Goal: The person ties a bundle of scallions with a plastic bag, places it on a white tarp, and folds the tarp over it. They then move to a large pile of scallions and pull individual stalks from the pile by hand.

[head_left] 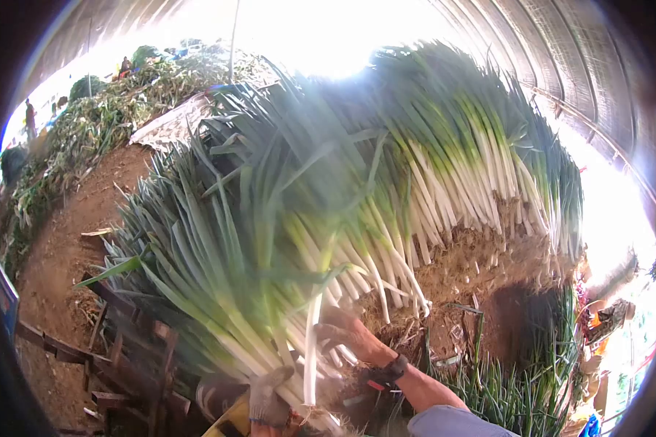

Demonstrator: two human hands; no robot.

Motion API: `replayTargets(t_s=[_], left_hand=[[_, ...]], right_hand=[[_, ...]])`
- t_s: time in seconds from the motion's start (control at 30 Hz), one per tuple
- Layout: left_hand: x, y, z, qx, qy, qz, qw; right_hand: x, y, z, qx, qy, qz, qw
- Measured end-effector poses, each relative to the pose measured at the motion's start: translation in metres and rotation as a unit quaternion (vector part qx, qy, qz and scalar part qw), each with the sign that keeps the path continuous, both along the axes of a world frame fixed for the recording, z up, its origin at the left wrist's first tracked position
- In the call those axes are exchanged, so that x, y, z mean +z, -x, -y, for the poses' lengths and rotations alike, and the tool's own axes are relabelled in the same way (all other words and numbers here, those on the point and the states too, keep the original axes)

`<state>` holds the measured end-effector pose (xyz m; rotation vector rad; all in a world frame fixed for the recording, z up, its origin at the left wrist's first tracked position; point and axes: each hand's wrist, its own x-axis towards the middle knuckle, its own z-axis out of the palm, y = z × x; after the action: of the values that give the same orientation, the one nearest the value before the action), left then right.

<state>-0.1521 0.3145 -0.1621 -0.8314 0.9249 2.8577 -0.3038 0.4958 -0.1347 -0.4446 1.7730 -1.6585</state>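
A large bank of long green onions (pixel 459 167) stands leaning, green leaves up, white stalks and roots down. My left hand (pixel 271 397), in a grey glove, closes round the white lower ends of several green onions (pixel 233 331) at the bottom centre, their leaves fanning up and left. To its upper right, my right hand (pixel 342 335) reaches in among the stalks, with a dark band on the wrist. Its slightly blurred fingers curl against a single upright green onion (pixel 312 353); part of the grip is hidden.
A rusty metal frame (pixel 135 357) stands at lower left beside bare soil (pixel 73 218). More green leaves (pixel 517 386) lie at lower right. A pale sheet (pixel 171 124) and a heap of plant waste (pixel 146 91) are farther back. People appear far off at upper left, under the curved roof (pixel 568 58).
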Motion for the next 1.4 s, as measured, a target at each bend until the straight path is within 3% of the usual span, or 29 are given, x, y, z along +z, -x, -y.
replayTargets(t_s=[0.07, 0.17, 0.3, 0.43, 0.47, 0.57, 0.6, 0.7, 0.73, 0.83, 0.87, 0.93, 0.97, 1.0, 1.1, 1.13, 1.2, 1.23, 1.27, 1.3, 1.37, 1.4], left_hand=[[-0.006, 0.003, 0.004, -0.027, 0.053, 0.008, 0.998], [0.01, 0.0, 0.0, -0.008, 0.057, 0.019, 0.998], [0.018, -0.002, 0.002, -0.047, 0.095, -0.046, 0.993], [0.001, 0.003, -0.017, -0.023, 0.067, -0.002, 0.997], [0.009, 0.004, -0.019, -0.014, 0.057, 0.003, 0.998], [-0.022, 0.001, -0.016, -0.02, 0.04, 0.039, 0.998], [-0.037, -0.002, -0.011, -0.022, 0.035, 0.052, 0.998], [-0.044, -0.007, 0.001, -0.012, 0.064, 0.074, 0.995], [0.012, -0.004, -0.009, 0.003, 0.033, 0.08, 0.996], [0.034, -0.009, -0.011, -0.005, 0.021, 0.091, 0.996], [0.013, -0.008, -0.003, -0.065, 0.032, 0.031, 0.997], [-0.001, -0.023, -0.002, -0.08, 0.023, -0.08, 0.993], [-0.014, -0.036, -0.002, -0.088, 0.019, -0.135, 0.987], [-0.085, -0.039, 0.003, -0.061, 0.017, -0.081, 0.995], [-0.056, -0.032, 0.005, -0.125, 0.372, -0.1, 0.914], [-0.039, -0.026, 0.001, -0.092, 0.27, -0.04, 0.958], [-0.001, -0.011, -0.007, -0.023, 0.058, 0.08, 0.995], [0.005, -0.01, -0.005, -0.037, 0.058, 0.084, 0.994], [0.01, -0.011, -0.002, -0.05, 0.057, 0.089, 0.993], [0.011, -0.01, -0.001, -0.062, 0.056, 0.093, 0.992], [-0.013, -0.018, -0.007, -0.048, 0.237, -0.013, 0.97], [-0.017, -0.019, -0.008, -0.038, 0.325, -0.066, 0.943]], right_hand=[[-0.002, -0.008, 0.014, -0.031, 0.062, 0.055, 0.996], [-0.004, -0.007, 0.041, -0.06, -0.145, -0.216, 0.964], [-0.004, -0.016, 0.06, 0.0, -0.164, -0.313, 0.936], [-0.04, -0.013, 0.071, 0.015, -0.281, -0.345, 0.896], [-0.028, -0.019, 0.068, -0.012, -0.253, -0.358, 0.899], [-0.043, 0.009, 0.042, 0.09, -0.265, -0.261, 0.924], [-0.03, 0.012, 0.02, -0.011, -0.228, -0.253, 0.94], [-0.013, 0.048, -0.035, -0.192, -0.404, -0.366, 0.816], [-0.027, 0.069, -0.054, -0.188, -0.395, -0.553, 0.709], [-0.051, 0.113, -0.076, -0.158, -0.42, -0.579, 0.681], [-0.064, 0.13, -0.073, -0.176, -0.433, -0.587, 0.661], [-0.059, 0.147, -0.062, -0.186, -0.444, -0.564, 0.672], [-0.054, 0.156, -0.056, -0.191, -0.449, -0.551, 0.677], [-0.045, 0.163, -0.058, -0.184, -0.441, -0.547, 0.688], [-0.047, 0.197, -0.072, -0.277, -0.432, -0.597, 0.616], [-0.035, 0.194, -0.08, -0.288, -0.441, -0.53, 0.664], [-0.031, 0.208, -0.081, -0.312, -0.451, -0.476, 0.687], [-0.032, 0.213, -0.081, -0.324, -0.455, -0.449, 0.698], [-0.058, 0.234, -0.087, -0.3, -0.469, -0.521, 0.647], [-0.074, 0.243, -0.084, -0.32, -0.472, -0.506, 0.647], [-0.09, 0.253, -0.072, -0.357, -0.476, -0.479, 0.645], [-0.08, 0.249, -0.067, -0.365, -0.463, -0.454, 0.668]])
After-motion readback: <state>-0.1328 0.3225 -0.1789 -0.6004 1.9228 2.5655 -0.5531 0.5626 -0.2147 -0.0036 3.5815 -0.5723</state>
